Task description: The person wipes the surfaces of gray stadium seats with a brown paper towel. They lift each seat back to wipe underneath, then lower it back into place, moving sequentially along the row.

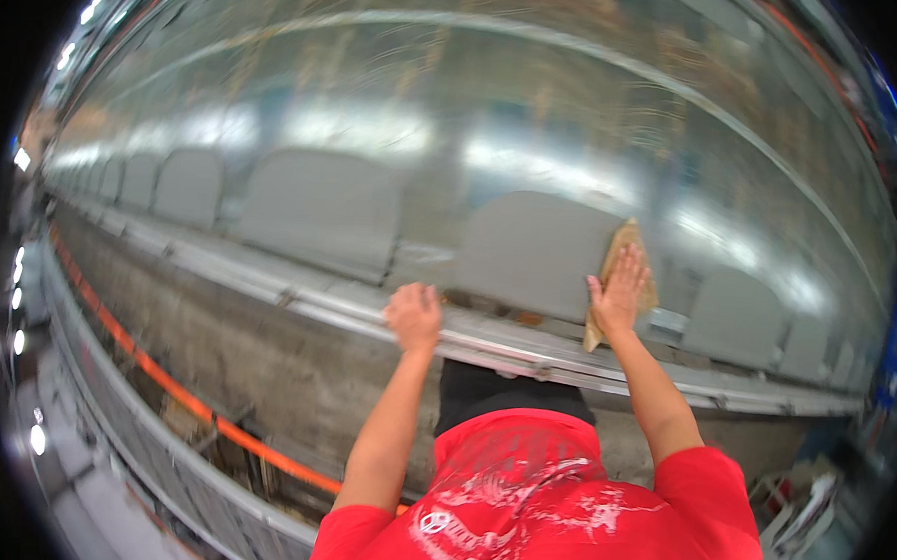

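My right hand (619, 291) lies flat on a folded tan cloth or pad (649, 295), its fingers pointing away from me and its thumb out to the left. Beneath the cloth is the right edge of a grey round-topped panel (536, 246) on a long shiny sheet surface (439, 159). My left hand (415, 316) rests at the metal rail (483, 340) along the near edge. Its fingers are curled, with the tips hidden, so whether it grips the rail is unclear. Another grey panel (324, 211) lies to the upper left of that hand.
More grey panels (734, 316) continue in a row to both sides. A pale seam or line (460, 19) runs across the far part of the surface. Below left, an orange bar (261, 450) and a grey railing (184, 494) run beside the floor. White objects (802, 513) stand at lower right.
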`<state>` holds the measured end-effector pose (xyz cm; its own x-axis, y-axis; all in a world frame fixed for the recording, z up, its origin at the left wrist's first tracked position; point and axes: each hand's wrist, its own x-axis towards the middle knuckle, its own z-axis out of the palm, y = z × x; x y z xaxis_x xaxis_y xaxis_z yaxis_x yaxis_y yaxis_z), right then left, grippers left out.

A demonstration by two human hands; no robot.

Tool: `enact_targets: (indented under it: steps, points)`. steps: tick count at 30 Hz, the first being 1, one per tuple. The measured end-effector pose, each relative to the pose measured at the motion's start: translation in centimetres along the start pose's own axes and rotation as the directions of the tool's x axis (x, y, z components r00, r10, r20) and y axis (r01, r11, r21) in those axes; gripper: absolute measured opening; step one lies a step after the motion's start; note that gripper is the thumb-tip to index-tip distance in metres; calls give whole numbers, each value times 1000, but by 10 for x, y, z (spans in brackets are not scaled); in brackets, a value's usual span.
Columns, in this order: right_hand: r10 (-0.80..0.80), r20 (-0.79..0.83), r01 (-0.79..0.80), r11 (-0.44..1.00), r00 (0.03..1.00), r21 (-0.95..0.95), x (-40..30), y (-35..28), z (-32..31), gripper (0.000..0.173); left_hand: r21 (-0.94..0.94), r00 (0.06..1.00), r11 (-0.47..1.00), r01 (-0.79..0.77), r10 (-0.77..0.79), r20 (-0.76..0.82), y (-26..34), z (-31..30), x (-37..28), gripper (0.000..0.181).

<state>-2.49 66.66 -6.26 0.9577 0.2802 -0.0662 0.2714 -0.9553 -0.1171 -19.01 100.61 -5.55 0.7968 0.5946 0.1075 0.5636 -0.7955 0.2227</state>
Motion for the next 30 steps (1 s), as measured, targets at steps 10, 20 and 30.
enact_targets:
  steps: [10,20,30]
  points:
    - [-196,-7,196,980,981,34,31,-166,18,85,-15,999,999,-37,37,38,3,-7,0,22]
    - [-164,-135,167,986,977,15,38,-226,41,84,-423,957,880,-216,277,88,-27,-36,-4,21]
    - [220,44,-224,966,974,128,25,-234,49,64,-183,902,904,-386,412,133,-226,-113,73,46]
